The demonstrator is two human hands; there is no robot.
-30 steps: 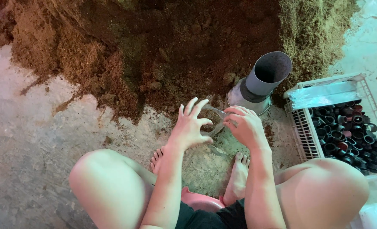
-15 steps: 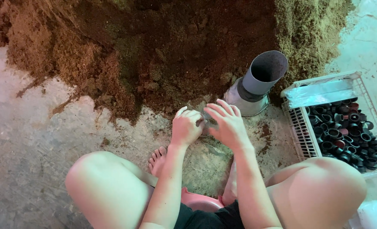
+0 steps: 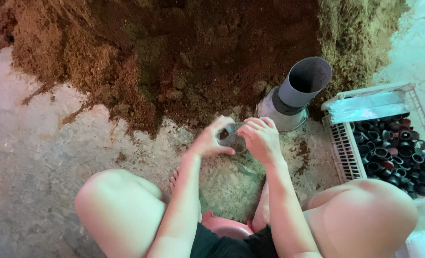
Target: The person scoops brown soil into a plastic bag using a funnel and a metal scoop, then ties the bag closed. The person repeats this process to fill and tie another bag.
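At the foot of the big brown soil heap (image 3: 184, 62), low over the concrete floor (image 3: 40, 157), both hands meet around a small dark pot (image 3: 230, 138). The left hand (image 3: 211, 141) curls about its near and left side, thumb under and fingers arched over the rim; its grip is closed on the pot. The right hand (image 3: 261, 138) cups the pot's right side, fingers bent onto it, so its grip looks closed on the same pot, though the fingertips hide the contact and I cannot be sure how firmly it holds.

By my judgement, the step in hand is packing or settling soil into this pot: what seems to be dark fill shows inside the mouth. A next move would call for keeping the mouth upward so nothing spills, and for a steady two-handed hold while it is carried.

The pot's mouth points up and slightly toward the camera; its long axis runs roughly vertical, tilted a little toward the person.

Just beyond the right hand, a grey pipe (image 3: 302, 86) stands in a pale bucket (image 3: 279, 112), leaning up and to the right. Farther right, a white slatted crate (image 3: 341, 153) holds many small black pots (image 3: 394, 148). A pink stool (image 3: 224, 227) shows between the knees.
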